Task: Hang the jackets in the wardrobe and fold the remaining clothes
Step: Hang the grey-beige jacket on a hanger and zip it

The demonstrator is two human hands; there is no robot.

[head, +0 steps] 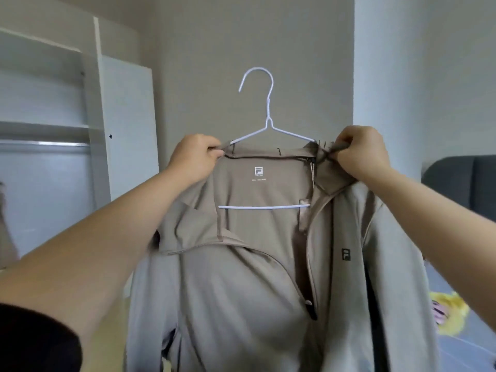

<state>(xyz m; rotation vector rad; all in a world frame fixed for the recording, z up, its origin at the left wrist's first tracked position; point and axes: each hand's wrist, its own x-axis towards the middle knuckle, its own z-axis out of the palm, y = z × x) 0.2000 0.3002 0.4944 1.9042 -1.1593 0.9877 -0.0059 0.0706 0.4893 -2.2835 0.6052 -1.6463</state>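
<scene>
You hold the beige jacket (241,277) up in front of you, chest high against the grey wall, already draped over the white wire hanger (268,116), whose hook stands free above the collar. Your left hand (197,157) pinches the collar's left edge at the hanger's shoulder; your right hand (359,154) has its fingers curled round the fabric and a drawcord at the other shoulder. The wardrobe (99,103) stands open to your left, showing a shelf and a metal rail (45,143) inside. A bed (456,345) lies at your right.
</scene>
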